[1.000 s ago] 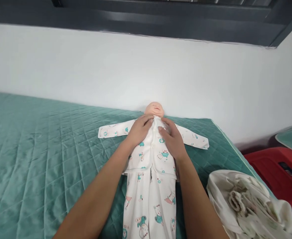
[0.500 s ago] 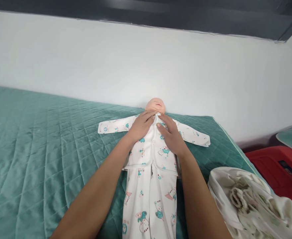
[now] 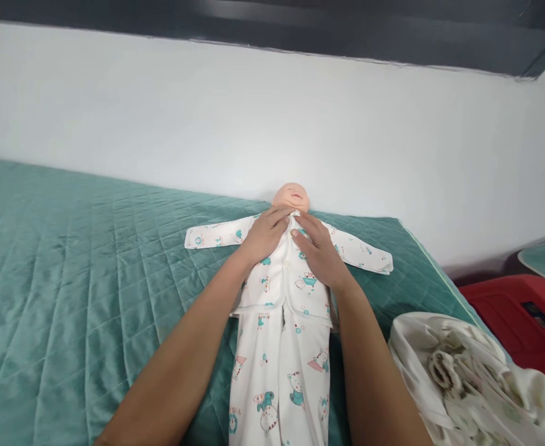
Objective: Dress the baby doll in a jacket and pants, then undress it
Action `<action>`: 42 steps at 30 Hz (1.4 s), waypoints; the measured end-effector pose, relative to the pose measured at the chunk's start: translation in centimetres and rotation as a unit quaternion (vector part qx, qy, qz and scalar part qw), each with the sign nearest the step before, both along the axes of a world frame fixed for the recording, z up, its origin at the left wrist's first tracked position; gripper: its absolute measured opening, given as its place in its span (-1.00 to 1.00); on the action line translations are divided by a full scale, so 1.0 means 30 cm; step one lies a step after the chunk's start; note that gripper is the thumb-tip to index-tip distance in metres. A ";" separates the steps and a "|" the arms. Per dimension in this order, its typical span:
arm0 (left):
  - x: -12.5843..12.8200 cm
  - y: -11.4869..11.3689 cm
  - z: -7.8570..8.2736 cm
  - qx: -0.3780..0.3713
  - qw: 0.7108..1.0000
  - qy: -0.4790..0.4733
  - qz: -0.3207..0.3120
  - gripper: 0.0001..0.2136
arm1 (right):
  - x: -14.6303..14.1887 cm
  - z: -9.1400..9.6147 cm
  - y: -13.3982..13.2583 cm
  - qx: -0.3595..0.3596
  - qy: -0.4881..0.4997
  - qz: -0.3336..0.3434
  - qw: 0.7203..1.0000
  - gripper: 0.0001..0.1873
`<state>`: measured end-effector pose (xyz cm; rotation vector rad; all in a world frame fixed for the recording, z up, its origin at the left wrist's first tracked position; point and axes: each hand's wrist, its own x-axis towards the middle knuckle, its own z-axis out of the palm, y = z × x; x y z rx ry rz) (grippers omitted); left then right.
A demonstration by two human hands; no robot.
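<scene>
A baby doll (image 3: 293, 196) lies on its back, its head close to the wall. It wears a white printed pajama top (image 3: 272, 285) with long sleeves spread out to both sides. White printed pants (image 3: 277, 378) cover its legs and run off the lower edge of the view. My left hand (image 3: 265, 235) rests flat on the left side of the chest, fingertips near the collar. On the right side of the chest lies my right hand (image 3: 319, 248), its fingers stretched toward the collar. A button shows between the two front edges of the top, below my hands.
A green quilted bedspread (image 3: 91, 279) lies under the doll. White crumpled cloth (image 3: 467, 378) is heaped at the lower right. Beyond the bed's right edge stands a red plastic object (image 3: 518, 316). The white wall (image 3: 254, 111) rises behind, with a dark panel (image 3: 272, 25) above.
</scene>
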<state>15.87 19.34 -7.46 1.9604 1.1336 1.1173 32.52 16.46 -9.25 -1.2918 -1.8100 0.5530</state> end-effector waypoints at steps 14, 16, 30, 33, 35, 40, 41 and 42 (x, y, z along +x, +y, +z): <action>0.022 0.030 -0.001 0.004 0.999 -0.031 0.006 -0.74 | 0.003 -0.033 0.024 0.088 -0.083 0.026 0.992 -0.64; 0.027 0.043 0.005 -0.015 0.999 -0.047 0.017 -0.79 | 0.002 -0.029 0.020 0.070 -0.072 0.020 0.995 -0.62; 0.023 0.110 0.014 -0.102 0.992 -0.078 -0.010 -0.88 | -0.029 0.017 -0.017 -0.047 0.097 -0.070 0.992 -0.49; 0.030 0.106 0.015 -0.076 0.995 -0.059 0.000 -0.88 | -0.029 0.015 -0.017 -0.052 0.111 -0.077 0.989 -0.49; 0.036 0.103 0.012 -0.060 0.997 -0.042 0.016 -0.87 | -0.029 0.015 -0.017 -0.054 0.117 -0.079 0.989 -0.50; 0.042 0.096 0.005 -0.016 0.999 -0.016 0.037 -0.90 | -0.029 0.019 -0.018 -0.051 0.122 -0.078 0.988 -0.52; 0.041 0.094 0.005 -0.006 0.999 -0.018 0.031 -0.90 | -0.029 0.018 -0.018 -0.048 0.124 -0.077 0.988 -0.53; 0.040 0.091 0.005 0.005 1.000 -0.020 0.021 -0.90 | -0.029 0.018 -0.018 -0.043 0.127 -0.075 0.988 -0.55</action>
